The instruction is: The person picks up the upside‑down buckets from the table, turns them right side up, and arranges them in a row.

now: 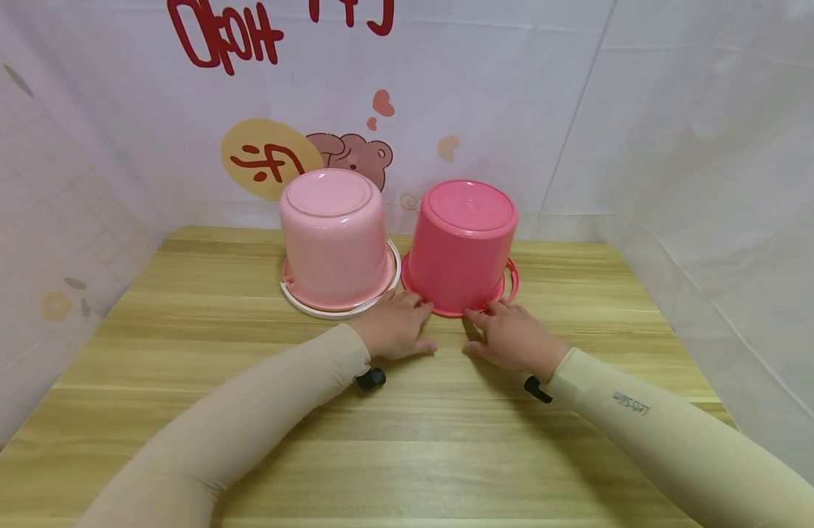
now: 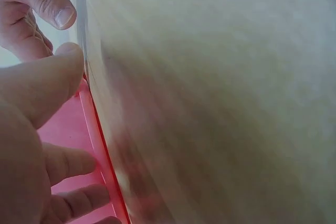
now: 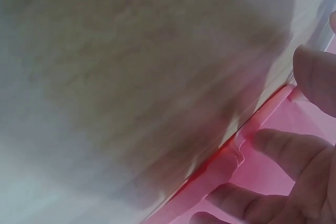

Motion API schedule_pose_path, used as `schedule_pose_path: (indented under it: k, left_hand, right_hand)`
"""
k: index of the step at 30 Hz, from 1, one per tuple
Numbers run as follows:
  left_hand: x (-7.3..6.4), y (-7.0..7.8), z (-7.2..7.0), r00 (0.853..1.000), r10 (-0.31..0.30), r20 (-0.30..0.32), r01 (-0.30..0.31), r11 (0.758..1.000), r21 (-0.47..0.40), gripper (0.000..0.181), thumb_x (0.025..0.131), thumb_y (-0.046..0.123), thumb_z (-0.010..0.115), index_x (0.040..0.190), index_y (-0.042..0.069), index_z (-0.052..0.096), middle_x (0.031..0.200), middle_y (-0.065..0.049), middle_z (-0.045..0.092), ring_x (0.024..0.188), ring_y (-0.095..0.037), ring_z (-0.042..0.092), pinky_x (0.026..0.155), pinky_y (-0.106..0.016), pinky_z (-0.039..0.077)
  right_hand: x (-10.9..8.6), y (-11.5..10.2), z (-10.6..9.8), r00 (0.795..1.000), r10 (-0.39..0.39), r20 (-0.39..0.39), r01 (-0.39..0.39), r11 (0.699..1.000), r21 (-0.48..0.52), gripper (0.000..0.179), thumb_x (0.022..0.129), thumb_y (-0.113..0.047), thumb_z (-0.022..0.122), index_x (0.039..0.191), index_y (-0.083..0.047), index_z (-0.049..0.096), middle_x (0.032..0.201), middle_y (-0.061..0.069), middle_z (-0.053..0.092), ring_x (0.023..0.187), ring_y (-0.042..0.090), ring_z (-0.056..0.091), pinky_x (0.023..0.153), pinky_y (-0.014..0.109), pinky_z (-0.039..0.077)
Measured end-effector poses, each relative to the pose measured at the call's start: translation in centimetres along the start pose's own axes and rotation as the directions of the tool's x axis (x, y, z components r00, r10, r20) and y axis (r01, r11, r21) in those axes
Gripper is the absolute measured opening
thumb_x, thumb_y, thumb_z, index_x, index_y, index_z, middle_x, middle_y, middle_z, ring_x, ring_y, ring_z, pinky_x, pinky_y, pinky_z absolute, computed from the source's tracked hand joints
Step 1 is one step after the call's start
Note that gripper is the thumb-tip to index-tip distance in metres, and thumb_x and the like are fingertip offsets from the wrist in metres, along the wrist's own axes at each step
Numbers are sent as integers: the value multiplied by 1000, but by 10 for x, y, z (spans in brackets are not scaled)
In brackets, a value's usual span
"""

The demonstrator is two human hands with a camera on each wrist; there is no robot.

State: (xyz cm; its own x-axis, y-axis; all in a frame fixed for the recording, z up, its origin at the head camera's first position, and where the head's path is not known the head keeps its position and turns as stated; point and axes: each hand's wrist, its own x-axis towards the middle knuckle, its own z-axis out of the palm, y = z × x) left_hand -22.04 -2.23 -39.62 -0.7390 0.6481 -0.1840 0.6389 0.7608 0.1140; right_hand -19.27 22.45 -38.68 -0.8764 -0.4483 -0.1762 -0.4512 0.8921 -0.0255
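Two buckets stand upside down side by side toward the back of the table: a light pink bucket [image 1: 334, 249] with a white handle [image 1: 394, 271] round its rim, and a deep pink bucket [image 1: 463, 257] on the right. My left hand [image 1: 395, 326] lies at the front between them, its fingers by the deep pink bucket's rim [image 2: 94, 124] in the left wrist view. At that bucket's front right, my right hand [image 1: 518, 339] has its extended fingertips at the rim [image 3: 212, 174] in the right wrist view. Neither hand curls round anything.
The wood-grain table [image 1: 394, 455] extends toward me. A white printed cloth [image 1: 486, 88] hangs behind the buckets, with more white cloth [image 1: 743, 183] along the right side. A deep pink handle [image 1: 515, 280] sticks out at the right bucket's right edge.
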Motion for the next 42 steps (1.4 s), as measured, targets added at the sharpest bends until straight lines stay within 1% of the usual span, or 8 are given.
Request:
schedule_pose_path:
  k: [8, 12, 16, 22, 26, 31, 36, 42]
  left_hand:
    - [2, 1, -1, 1000, -3, -14, 3, 1000, 9, 83, 100, 65, 58, 160, 9, 45, 157, -14, 48, 151, -30, 42, 130, -56, 23]
    - [3, 1, -1, 999, -10, -33, 11, 1000, 11, 79, 99, 65, 60, 155, 10, 51, 149, -13, 53, 143, -29, 48, 128, -53, 27]
    - [5, 0, 0, 998, -9, -55, 11, 999, 35, 73, 98, 65, 62, 148, 11, 57, 142, -12, 56, 135, -28, 53, 125, -49, 30]
    - [6, 2, -3, 996, -1, -86, 6, 998, 59, 63, 98, 64, 63, 135, 13, 65, 129, -10, 59, 125, -27, 56, 123, -47, 32]
    - [7, 2, -4, 995, -8, -99, 15, 997, 70, 60, 98, 64, 63, 131, 14, 67, 125, -10, 60, 123, -27, 56, 122, -48, 32]
    - [9, 2, -5, 994, -19, -109, 26, 997, 70, 58, 98, 61, 64, 130, 13, 68, 124, -11, 60, 121, -28, 57, 121, -48, 33]
    - [14, 1, -4, 988, -35, -150, 47, 996, 76, 54, 99, 58, 64, 128, 13, 68, 121, -9, 60, 119, -27, 57, 118, -48, 36]
    - [17, 2, -6, 967, -51, -251, 74, 994, 84, 42, 100, 50, 66, 120, 13, 71, 116, -8, 64, 113, -25, 60, 107, -46, 43]
  right_hand:
    - [1, -4, -1, 1000, -20, -6, 20, 1000, -24, 67, 97, -49, 72, 151, -13, 57, 132, 23, 63, 126, 41, 57, 112, 65, 44]
    - [0, -6, -3, 999, -31, -10, 31, 999, -33, 65, 97, -49, 72, 151, -14, 58, 129, 23, 64, 123, 39, 58, 110, 64, 46]
    - [0, -7, -4, 999, -37, -10, 36, 999, -36, 63, 98, -49, 72, 149, -15, 60, 124, 22, 65, 118, 37, 59, 106, 62, 49]
    - [3, -7, -5, 997, -71, -33, 69, 997, -44, 58, 97, -47, 73, 143, -13, 64, 107, 17, 69, 102, 32, 61, 97, 56, 54]
    - [4, -6, -4, 994, -97, -54, 94, 994, -52, 54, 96, -46, 75, 137, -12, 67, 95, 12, 68, 95, 28, 58, 90, 51, 55]
    - [2, -8, -6, 988, -123, -95, 119, 992, -53, 47, 95, -43, 77, 129, -11, 70, 84, 8, 60, 86, 25, 54, 80, 46, 53]
    - [2, -7, -6, 980, -138, -146, 134, 990, -38, 40, 95, -39, 77, 123, -11, 72, 83, 8, 59, 82, 24, 53, 76, 45, 52]
    - [2, -7, -8, 973, -119, -196, 124, 992, 15, 36, 95, -32, 76, 125, -10, 75, 94, 11, 67, 85, 25, 55, 78, 44, 53]
